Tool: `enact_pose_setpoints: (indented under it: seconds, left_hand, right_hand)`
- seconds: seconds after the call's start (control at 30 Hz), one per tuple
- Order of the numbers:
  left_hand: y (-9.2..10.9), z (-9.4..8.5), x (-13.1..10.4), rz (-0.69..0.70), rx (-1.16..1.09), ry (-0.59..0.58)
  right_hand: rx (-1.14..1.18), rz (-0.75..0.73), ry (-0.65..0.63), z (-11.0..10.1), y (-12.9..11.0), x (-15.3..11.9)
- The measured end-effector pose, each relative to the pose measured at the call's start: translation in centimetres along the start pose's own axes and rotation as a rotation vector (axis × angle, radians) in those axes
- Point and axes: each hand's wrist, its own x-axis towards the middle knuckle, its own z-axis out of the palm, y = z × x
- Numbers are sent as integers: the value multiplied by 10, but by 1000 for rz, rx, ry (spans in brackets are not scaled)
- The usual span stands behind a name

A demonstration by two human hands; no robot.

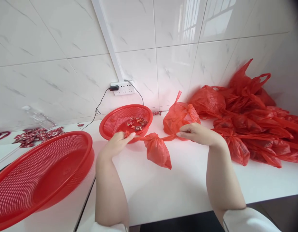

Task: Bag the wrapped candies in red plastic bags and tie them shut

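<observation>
A small, filled red plastic bag (pixel 158 152) hangs between my hands over the white table, its neck gathered into a knot. My left hand (pixel 118 143) is closed round one of its handles, in front of the smaller basket. Its other handle runs taut to my right hand (pixel 199 133), whose fingers are closed on it. Just behind my right hand stands another red plastic bag (pixel 174 117), upright with a handle sticking up. What fills the hanging bag cannot be made out through the plastic.
A small red basket (pixel 107 124) holds several wrapped pieces. The large red basket (pixel 87 154) stands at left, near a pile of red packets (pixel 34 137) and a clear bottle (pixel 40 118). Filled red bags (pixel 255 119) heap up at right. A power strip (pixel 125 88) with cables is on the wall.
</observation>
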Motion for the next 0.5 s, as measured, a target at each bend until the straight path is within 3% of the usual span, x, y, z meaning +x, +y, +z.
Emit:
enact_pose_setpoints:
  seconds: [0.13, 0.23, 0.4, 0.5]
  left_hand:
    - [6, 6, 1, 52, 225, -169]
    - [13, 5, -3, 71, 241, -109]
    - [22, 6, -7, 58, 254, -93]
    - [22, 7, -5, 49, 312, -131]
  right_hand:
    - [-102, 126, 52, 5, -9, 1]
    - [-130, 113, 78, 26, -22, 13]
    - [-217, 13, -73, 85, -38, 42]
    - [-280, 28, -114, 95, -34, 49]
